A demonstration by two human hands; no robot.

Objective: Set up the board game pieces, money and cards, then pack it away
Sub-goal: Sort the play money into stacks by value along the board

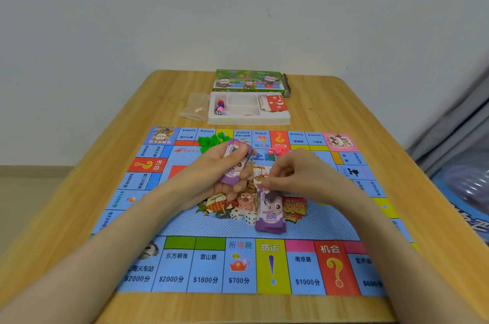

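Hands: our left hand [209, 166] is curled round a stack of purple notes [234, 164], held just above the middle of the board [185, 225]. Our right hand [293, 175] is bunched, thumb and forefinger pinching the far edge of the top note on a pile of notes [271, 213] lying on the board.
Pose: both forearms reach in from the near edge. The left palm is turned inward, the right wrist is bent down over the pile, and the two hands are close but apart.
Done: the board lies flat on the table [330, 101]. Green houses [209, 139] and red pieces [279, 151] sit loose near its far edge.
In hand: we judge the money is being dealt or counted note by note; which way the note is going, we cannot tell.
Left: cards [274, 103] and coloured pawns [220, 107] wait in the white tray [248, 121] beyond the board, beside a plastic bag [194, 107], with the box [248, 80] behind.
Progress: we judge set-up is under way, with packing away not yet begun.
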